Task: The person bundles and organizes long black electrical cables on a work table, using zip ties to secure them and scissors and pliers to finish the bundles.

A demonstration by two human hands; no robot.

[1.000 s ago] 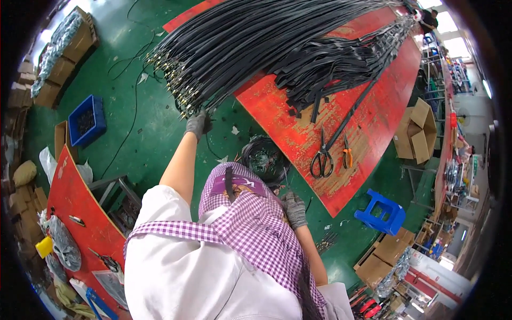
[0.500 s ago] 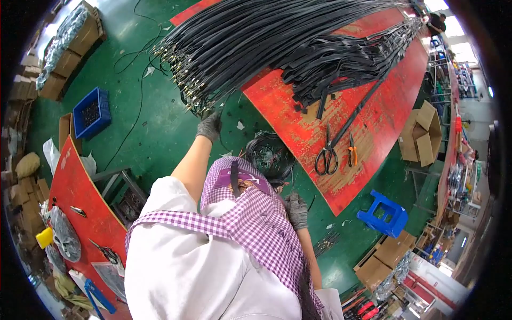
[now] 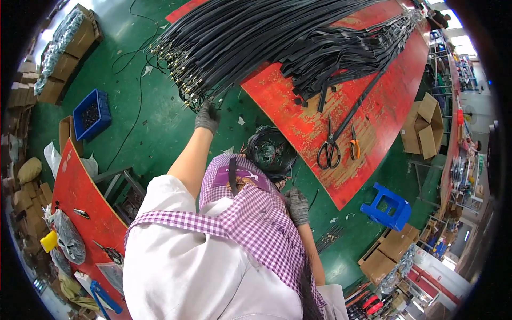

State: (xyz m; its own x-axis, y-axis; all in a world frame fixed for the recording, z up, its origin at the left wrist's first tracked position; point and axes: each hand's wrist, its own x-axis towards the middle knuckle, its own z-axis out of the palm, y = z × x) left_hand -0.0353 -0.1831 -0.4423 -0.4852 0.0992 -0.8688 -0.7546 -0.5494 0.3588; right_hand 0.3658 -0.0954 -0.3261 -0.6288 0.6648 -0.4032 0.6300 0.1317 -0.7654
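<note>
Black sleeved cables [image 3: 250,37], one bundle: lie across the red tabletop [image 3: 304,120], gold-coloured tips [image 3: 185,80] overhanging its left edge; long axis runs from tips toward upper right, ahead of the person. Left gloved hand [image 3: 207,117]: nearer, just below the tips, fingers curled, grip unclear. Right gloved hand [image 3: 297,207]: well apart, beside the checked apron [image 3: 261,218]; whether closed, cannot tell.

The left grip [image 3: 207,118] has just edged nearer the black bundle [image 3: 234,48].

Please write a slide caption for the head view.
Gloved left hand near the ends of long black strands; scissors and pliers on the red tabletop.
</note>
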